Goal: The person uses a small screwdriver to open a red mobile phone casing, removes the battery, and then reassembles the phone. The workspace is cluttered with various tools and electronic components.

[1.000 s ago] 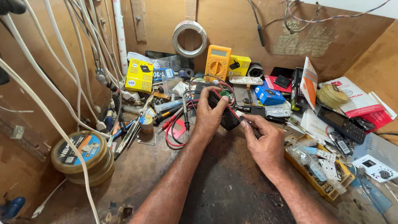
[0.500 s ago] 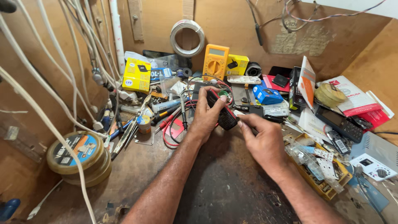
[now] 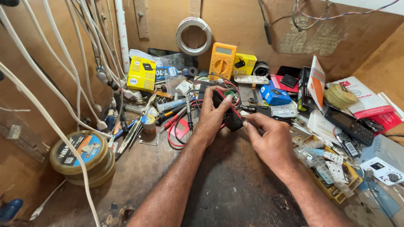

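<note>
While view shifted slightly, grip unchanged:
left hand (image 3: 212, 115): closed around black device (image 3: 227, 111)
right hand (image 3: 269, 141): fingertips pinching its lower end
bench (image 3: 235, 189): cluttered

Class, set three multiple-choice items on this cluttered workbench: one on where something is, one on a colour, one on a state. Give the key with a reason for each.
1. Where does the yellow multimeter stand?
A. against the back wall
B. on the floor
C. in the left hand

2. What colour is the small box beyond the right hand?
A. green
B. blue
C. white

3. How is the small black device held?
A. lying free on the bench
B. hanging from a wire
C. gripped in the left hand, right fingers at its lower end

Key: 1 A, it leans upright against the wooden back wall. 2 B, its faces are plainly blue. 3 C, the left thumb and fingers wrap it while the right fingertips meet its end.
</note>
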